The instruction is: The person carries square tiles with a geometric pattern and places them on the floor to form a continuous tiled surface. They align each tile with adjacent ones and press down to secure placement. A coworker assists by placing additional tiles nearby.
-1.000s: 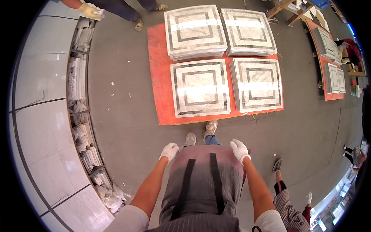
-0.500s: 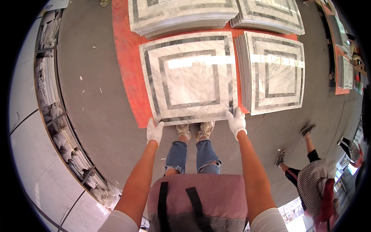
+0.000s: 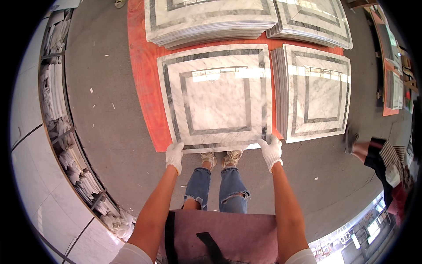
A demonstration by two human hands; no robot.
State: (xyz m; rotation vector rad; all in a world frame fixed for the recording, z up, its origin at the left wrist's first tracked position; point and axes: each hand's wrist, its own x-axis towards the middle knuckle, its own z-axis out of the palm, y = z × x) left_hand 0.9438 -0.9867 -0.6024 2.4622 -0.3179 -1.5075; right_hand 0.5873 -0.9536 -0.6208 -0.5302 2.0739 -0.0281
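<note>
A square white-and-grey marble tile (image 3: 218,101) with dark inlaid borders lies flat in front of me, its near edge over my shoes. At its near left corner, my left hand (image 3: 174,156) in a white knit glove grips the edge. My right hand (image 3: 271,152), gloved the same way, holds the near right corner. The fingers beneath the tile are hidden. Just right of it stands a stack of matching tiles (image 3: 318,92), a narrow gap between them.
Two more tile stacks, one at far left (image 3: 211,20) and one at far right (image 3: 312,20), share the red board (image 3: 147,97). Along the left runs a rack of wrapped slabs (image 3: 55,88). A person in a striped garment (image 3: 394,154) is at the right.
The tile and stacks sit slightly lower in view, with both my hands still at the tile's near corners. The person on the right has moved farther right.
</note>
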